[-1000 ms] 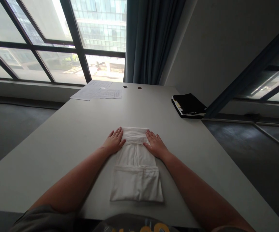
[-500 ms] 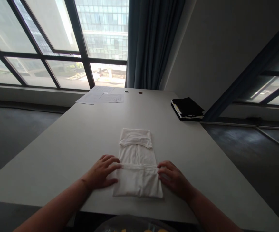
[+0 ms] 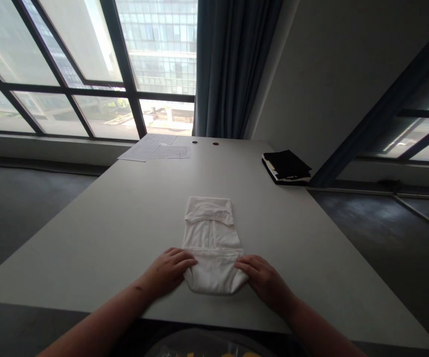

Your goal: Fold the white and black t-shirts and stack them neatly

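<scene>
A white T-shirt (image 3: 214, 270), folded into a narrow strip, lies lengthwise on the table before me. Its curved neckline shows near the far end, and a folded-over layer covers the near part. My left hand (image 3: 173, 270) grips the left side of that near layer, fingers on top and thumb hidden. On the opposite side my right hand (image 3: 261, 277) holds the cloth the same way, its thumb out of sight too. Between the hands the near edge bows, with both its corners drawn in.
The white table (image 3: 99, 238) stretches toward the window. Printed papers (image 3: 155, 148) lie at its far left, and two round holes sit near the far edge. A black notebook (image 3: 289, 165) rests at the far right. Behind the table hangs a blue curtain (image 3: 233, 69).
Both hands have closed on the near layer of the T-shirt, fingers moving inward over its sides. Its near edge, flat and straight before, is now curled and slightly farther from me.
</scene>
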The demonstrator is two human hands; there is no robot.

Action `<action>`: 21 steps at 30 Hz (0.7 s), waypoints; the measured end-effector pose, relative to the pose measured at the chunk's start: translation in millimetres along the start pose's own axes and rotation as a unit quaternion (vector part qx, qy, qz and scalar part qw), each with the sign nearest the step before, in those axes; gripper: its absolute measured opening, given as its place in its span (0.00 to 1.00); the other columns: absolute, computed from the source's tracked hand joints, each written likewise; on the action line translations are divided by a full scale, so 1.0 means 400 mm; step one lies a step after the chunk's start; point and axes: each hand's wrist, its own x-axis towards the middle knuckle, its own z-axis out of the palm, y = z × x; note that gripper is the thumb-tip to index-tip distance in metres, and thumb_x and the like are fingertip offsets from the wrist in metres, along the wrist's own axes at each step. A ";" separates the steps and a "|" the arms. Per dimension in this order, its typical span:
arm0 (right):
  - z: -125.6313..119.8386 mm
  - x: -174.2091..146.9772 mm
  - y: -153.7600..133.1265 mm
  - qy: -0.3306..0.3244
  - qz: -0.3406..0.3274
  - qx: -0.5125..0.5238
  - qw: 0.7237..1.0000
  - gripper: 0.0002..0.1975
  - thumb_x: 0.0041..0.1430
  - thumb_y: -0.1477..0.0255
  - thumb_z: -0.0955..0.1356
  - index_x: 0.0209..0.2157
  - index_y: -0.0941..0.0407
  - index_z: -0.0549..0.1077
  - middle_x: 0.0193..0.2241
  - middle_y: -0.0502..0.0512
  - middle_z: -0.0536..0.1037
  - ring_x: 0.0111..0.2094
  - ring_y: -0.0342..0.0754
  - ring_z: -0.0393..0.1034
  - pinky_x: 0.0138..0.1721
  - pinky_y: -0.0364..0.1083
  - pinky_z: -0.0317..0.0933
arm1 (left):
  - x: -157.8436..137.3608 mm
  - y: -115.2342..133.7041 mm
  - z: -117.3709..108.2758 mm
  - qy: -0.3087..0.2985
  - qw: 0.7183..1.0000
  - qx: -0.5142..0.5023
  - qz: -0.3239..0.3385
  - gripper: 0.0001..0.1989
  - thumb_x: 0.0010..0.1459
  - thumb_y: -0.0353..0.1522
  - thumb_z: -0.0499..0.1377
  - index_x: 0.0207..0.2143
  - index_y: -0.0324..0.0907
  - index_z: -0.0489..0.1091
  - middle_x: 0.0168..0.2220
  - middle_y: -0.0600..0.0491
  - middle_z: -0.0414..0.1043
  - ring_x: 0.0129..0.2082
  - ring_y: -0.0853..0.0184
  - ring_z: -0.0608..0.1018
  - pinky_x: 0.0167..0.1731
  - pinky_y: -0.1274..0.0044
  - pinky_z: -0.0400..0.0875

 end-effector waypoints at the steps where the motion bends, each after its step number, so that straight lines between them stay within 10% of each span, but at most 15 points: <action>1: 0.000 0.003 0.002 -0.002 0.007 0.001 1.000 0.20 0.68 0.79 0.64 0.57 0.49 0.76 0.49 0.58 0.80 0.49 0.53 0.76 0.52 0.54 0.72 | 0.004 0.000 0.001 0.000 1.000 -0.009 -0.020 0.23 0.60 0.23 0.54 0.55 0.48 0.71 0.51 0.49 0.78 0.50 0.61 0.78 0.53 0.67 0.71; 7: -0.004 0.011 0.016 -0.029 0.010 0.036 0.999 0.13 0.68 0.73 0.67 0.53 0.52 0.77 0.52 0.62 0.78 0.52 0.54 0.74 0.54 0.54 0.70 | 0.017 0.013 -0.029 -0.040 0.999 -0.036 -0.004 0.25 0.51 0.31 0.65 0.53 0.50 0.71 0.55 0.49 0.75 0.54 0.55 0.76 0.58 0.62 0.67; 16: -0.047 -0.002 -0.029 -0.039 -0.037 0.136 0.989 0.11 0.75 0.68 0.63 0.46 0.53 0.77 0.42 0.57 0.82 0.46 0.50 0.76 0.60 0.54 0.64 | -0.021 0.025 -0.049 0.106 0.992 0.005 0.066 0.08 0.69 0.30 0.53 0.47 0.45 0.70 0.35 0.52 0.82 0.33 0.66 0.82 0.39 0.74 0.75; 21: -0.077 -0.025 -0.045 -0.001 0.097 0.162 0.982 0.18 0.75 0.61 0.62 0.34 0.55 0.75 0.29 0.53 0.79 0.31 0.46 0.74 0.37 0.44 0.67 | -0.017 0.073 -0.095 0.128 0.992 -0.014 -0.007 0.09 0.71 0.34 0.52 0.45 0.45 0.72 0.34 0.52 0.82 0.31 0.66 0.82 0.33 0.76 0.75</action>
